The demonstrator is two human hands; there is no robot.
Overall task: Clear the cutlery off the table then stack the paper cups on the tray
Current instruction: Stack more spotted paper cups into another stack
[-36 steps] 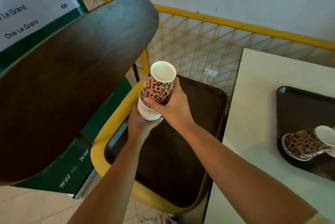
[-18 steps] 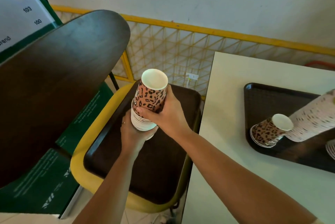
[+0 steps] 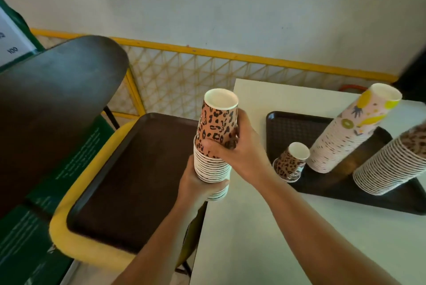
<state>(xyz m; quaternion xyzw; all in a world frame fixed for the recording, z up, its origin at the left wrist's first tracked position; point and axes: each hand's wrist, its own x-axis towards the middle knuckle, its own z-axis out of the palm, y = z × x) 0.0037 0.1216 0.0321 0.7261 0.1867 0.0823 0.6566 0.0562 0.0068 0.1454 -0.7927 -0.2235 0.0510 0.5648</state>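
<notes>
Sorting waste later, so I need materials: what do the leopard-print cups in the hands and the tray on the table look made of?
Leopard-print cups: paper, matte print, white lining, with thin rolled rims showing in the nested stack. Tray on the table: probably moulded plastic, dark brown, with a fine grid texture and raised rim.

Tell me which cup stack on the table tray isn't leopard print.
The tall stack in the middle of the tray: pale pink with yellow fruit shapes. The short stack left of it and the one at right are leopard print.
</notes>
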